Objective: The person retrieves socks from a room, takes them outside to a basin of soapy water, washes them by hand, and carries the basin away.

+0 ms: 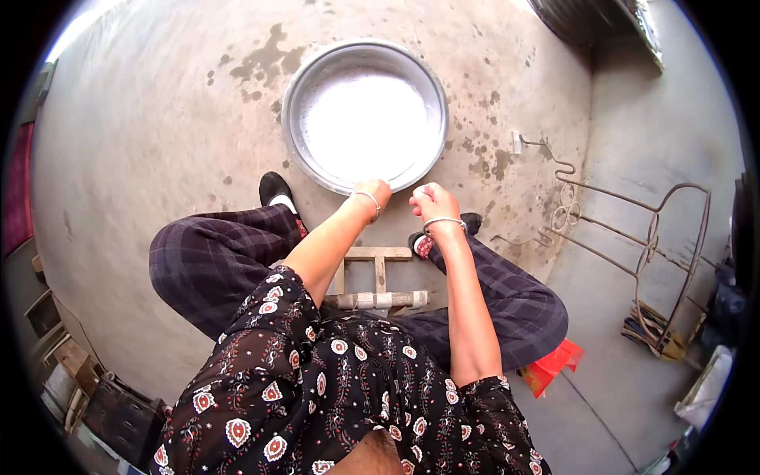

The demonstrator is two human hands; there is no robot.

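A wide grey metal basin (297, 150) stands on the floor in front of me, its inside bright white, with what looks like foamy liquid. My left hand (374, 191) is closed at the near rim of the basin, fingers curled under and mostly hidden. Just right of it, my right hand (434, 203) is closed in a fist outside the near right rim. Something small and pale may be between its fingers, too little to name. Each wrist wears a bangle.
Between my legs is a low wooden stool or frame (380, 253). A bent metal rack (609, 226) leans to the right. A red packet (550, 366) lies beside my right knee. Wet spots (269, 59) mark the concrete floor. Wooden items and a dark box (119, 416) stand at left.
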